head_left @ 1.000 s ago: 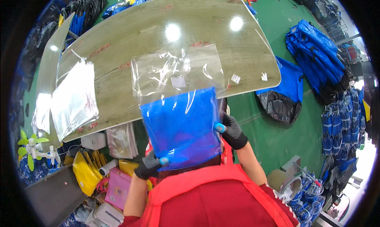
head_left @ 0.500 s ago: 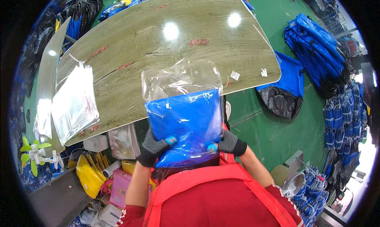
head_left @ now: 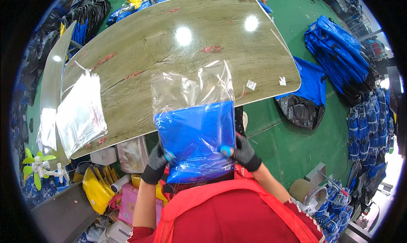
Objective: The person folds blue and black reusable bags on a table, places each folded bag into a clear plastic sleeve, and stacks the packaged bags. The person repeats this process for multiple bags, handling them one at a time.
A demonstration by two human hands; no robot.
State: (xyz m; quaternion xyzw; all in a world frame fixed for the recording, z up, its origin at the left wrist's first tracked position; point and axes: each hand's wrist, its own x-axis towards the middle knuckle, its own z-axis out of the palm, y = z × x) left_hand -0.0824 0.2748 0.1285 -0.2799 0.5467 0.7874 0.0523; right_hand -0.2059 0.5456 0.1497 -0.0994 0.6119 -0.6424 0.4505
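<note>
A folded blue sheet-like item (head_left: pixel 197 137) lies inside a clear plastic bag (head_left: pixel 193 88), held against my front at the table's near edge. The bag's loose upper end reaches over the wooden-patterned table (head_left: pixel 169 39). My left hand (head_left: pixel 157 162), in a grey and black glove with a blue thumb tip, grips the bag's left side, thumb on top. My right hand (head_left: pixel 241 152), gloved alike, grips its right side, with the thumb on top and the other fingers mostly hidden beneath or behind it.
A stack of clear plastic bags (head_left: pixel 82 111) lies at the table's left. Yellow packages (head_left: pixel 96 190) and a pink bag (head_left: pixel 137 205) sit below it, near a small green-bladed fan (head_left: pixel 38 166). Blue bundles (head_left: pixel 339 56) and a blue-black bag (head_left: pixel 302 94) rest on the green floor at right.
Both thumbs have moved outward from the middle of the bag to its sides. The blue item sits slightly lower, and more of the bag's clear upper end shows above it.
</note>
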